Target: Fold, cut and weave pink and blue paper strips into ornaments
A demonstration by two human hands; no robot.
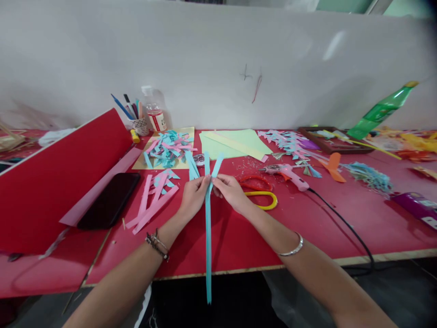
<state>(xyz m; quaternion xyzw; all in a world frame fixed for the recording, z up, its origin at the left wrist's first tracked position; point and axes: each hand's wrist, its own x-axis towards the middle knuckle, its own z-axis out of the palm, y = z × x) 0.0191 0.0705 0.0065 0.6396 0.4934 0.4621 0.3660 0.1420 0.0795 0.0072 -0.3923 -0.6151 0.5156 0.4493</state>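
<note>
Blue paper strips [208, 237] cross between my two hands above the red table, one long strip hanging down past the table's front edge. My left hand [195, 193] pinches them from the left, with more blue strip ends fanning out above its fingers. From the right, my right hand [228, 189] pinches the strips where they cross, its fingertips close to my left thumb. Red-handled and yellow-handled scissors [269, 200] lie just right of my right hand. Pink strips [155, 209] lie left of my left hand.
Cut blue and pink pieces [170, 146] are heaped on yellow paper behind my left hand. Green sheets [235, 141] lie at the back. A pink glue gun [290, 176] with a black cord is at right, a black phone [109, 200] at left. A green bottle [382, 111] leans at far right.
</note>
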